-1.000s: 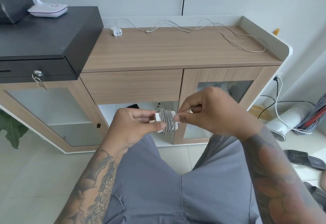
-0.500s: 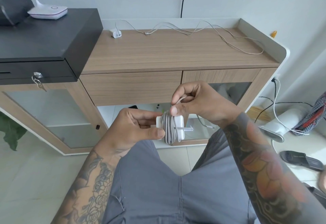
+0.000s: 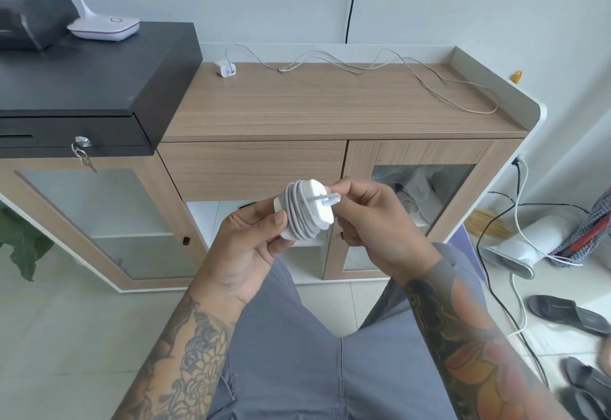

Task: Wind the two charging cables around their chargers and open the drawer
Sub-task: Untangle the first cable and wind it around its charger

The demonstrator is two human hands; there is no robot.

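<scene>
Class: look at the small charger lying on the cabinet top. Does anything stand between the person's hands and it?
Nothing on the cabinet top blocks the small charger, but both the left hand and right hand hold the wound charger.

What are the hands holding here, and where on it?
The left hand grips the wound charger by its body; the right hand pinches the cable's free end at the plug tip.

Two chargers show: one wound charger (image 3: 305, 209) held between two hands, the left hand (image 3: 246, 247) and the right hand (image 3: 380, 221), and one small charger (image 3: 226, 69) on the desk (image 3: 330, 105). One loose cable (image 3: 413, 72) lies there. One drawer (image 3: 254, 168) sits closed. Two glass doors show, one left door (image 3: 99, 217) and one right door (image 3: 420, 188).
</scene>
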